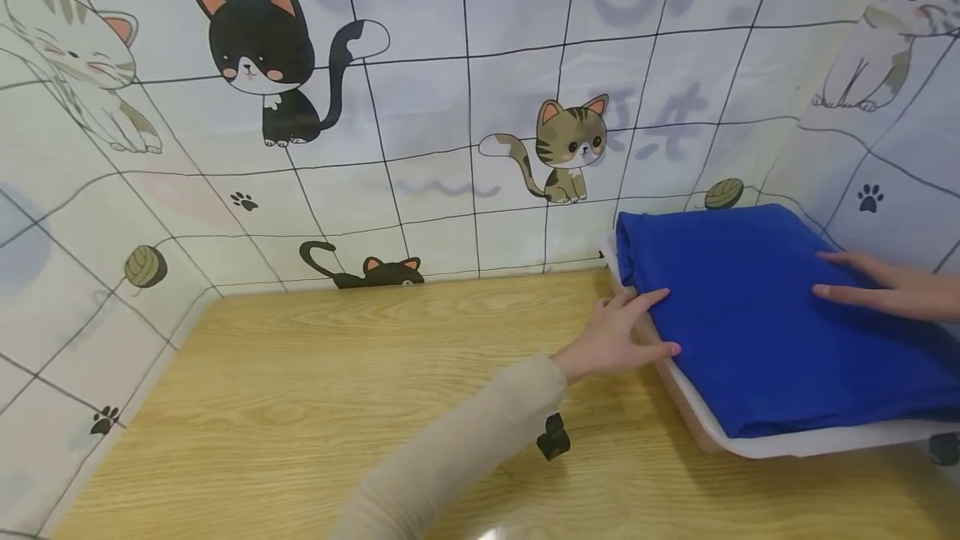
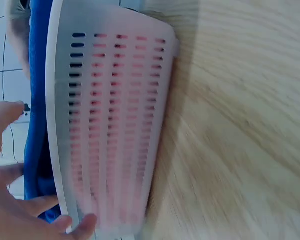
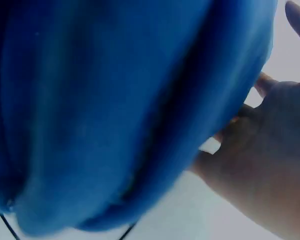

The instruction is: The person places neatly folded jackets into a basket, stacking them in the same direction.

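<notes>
A folded blue cloth [image 1: 757, 315] lies across the top of a pale plastic basket [image 1: 693, 415]. In the left wrist view the slotted basket wall [image 2: 115, 120] shows pinkish-red behind its holes; what is inside is hidden. My left hand [image 1: 611, 336] is at the basket's left rim, fingers spread, with thumb and forefinger touching the cloth's edge. From the right, my right hand [image 1: 892, 286] reaches over the cloth with its fingers extended. Close up in the right wrist view, the cloth's thick folds [image 3: 115, 115] partly cover that hand's fingers.
The basket stands on a wood-grain table [image 1: 337, 390] at the right. A small black object [image 1: 553, 437] lies beside my left forearm. Behind and at the sides hangs a white sheet [image 1: 427, 107] printed with cats and grid lines. A dark object [image 1: 943, 448] shows at the lower right.
</notes>
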Demonstrator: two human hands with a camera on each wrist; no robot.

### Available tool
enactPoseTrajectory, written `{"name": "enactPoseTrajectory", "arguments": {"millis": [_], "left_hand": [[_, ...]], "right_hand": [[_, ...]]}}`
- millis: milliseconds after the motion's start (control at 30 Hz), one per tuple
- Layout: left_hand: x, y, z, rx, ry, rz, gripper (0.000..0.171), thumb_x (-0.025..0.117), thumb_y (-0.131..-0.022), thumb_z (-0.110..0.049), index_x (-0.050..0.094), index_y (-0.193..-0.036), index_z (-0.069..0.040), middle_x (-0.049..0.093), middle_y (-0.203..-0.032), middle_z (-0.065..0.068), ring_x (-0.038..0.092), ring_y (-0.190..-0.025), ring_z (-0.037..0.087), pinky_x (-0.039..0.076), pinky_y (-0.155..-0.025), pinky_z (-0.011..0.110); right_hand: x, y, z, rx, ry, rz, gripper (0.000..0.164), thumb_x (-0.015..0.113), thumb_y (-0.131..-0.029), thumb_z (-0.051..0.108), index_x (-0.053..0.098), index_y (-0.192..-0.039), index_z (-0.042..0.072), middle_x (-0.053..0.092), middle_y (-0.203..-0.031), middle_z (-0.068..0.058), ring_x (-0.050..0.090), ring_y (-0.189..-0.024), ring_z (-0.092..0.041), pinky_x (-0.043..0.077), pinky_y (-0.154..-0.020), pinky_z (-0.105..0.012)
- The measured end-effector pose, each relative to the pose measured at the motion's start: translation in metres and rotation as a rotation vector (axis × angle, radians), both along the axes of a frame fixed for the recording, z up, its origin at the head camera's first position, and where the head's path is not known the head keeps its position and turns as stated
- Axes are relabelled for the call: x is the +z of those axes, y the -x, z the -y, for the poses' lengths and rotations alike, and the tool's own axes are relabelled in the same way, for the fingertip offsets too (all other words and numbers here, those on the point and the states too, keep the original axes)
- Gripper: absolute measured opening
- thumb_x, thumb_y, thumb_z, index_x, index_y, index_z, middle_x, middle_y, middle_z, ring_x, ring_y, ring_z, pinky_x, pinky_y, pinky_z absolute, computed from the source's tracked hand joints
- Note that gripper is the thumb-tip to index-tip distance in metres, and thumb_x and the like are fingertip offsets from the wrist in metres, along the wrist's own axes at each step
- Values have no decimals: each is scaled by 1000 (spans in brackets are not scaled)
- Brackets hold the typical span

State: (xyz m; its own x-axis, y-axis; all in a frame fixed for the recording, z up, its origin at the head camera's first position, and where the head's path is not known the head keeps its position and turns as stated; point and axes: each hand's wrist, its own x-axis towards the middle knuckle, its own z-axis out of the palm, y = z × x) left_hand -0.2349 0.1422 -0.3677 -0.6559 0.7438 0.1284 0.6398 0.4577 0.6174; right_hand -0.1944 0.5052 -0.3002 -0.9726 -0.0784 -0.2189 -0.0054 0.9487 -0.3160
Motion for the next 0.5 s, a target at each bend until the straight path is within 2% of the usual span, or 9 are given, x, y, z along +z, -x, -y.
{"name": "enactPoseTrajectory", "arguments": {"millis": [100, 200, 333, 500], "left_hand": [[-3, 3, 11, -14, -44, 18, 70, 62, -93, -44, 31, -153, -27, 28, -155, 4, 18, -143, 15, 19, -112, 43], [-8, 8, 26, -41, -44, -25, 70, 61, -94, -42, 28, -153, -25, 29, -155, 3, 19, -143, 20, 22, -111, 47], [-14, 10, 48, -59, 31, -101, 71, 56, -95, -46, 25, -155, -24, 25, -157, 6, 19, -143, 28, 27, -107, 53], [-17, 12, 76, -35, 126, -150, 68, 52, -96, -51, 27, -154, -26, 21, -157, 14, 22, -141, 37, 30, -105, 56]], "right_hand": [[6, -4, 12, -10, -14, -14, 88, 38, -101, 47, 4, -141, -22, 10, -133, -53, 10, -121, -70, 13, -90, -78], [11, -5, 21, 4, -27, -36, 86, 37, -101, 47, 5, -141, -22, 7, -135, -53, 7, -123, -69, 11, -91, -78], [17, -4, 33, 30, -69, -92, 80, 36, -102, 46, 11, -144, -18, 4, -141, -49, 6, -126, -67, 10, -92, -78], [24, -7, 51, 72, -151, -142, 75, 38, -102, 45, 15, -149, -8, 7, -148, -41, 7, -131, -63, 10, -92, -78]]}}
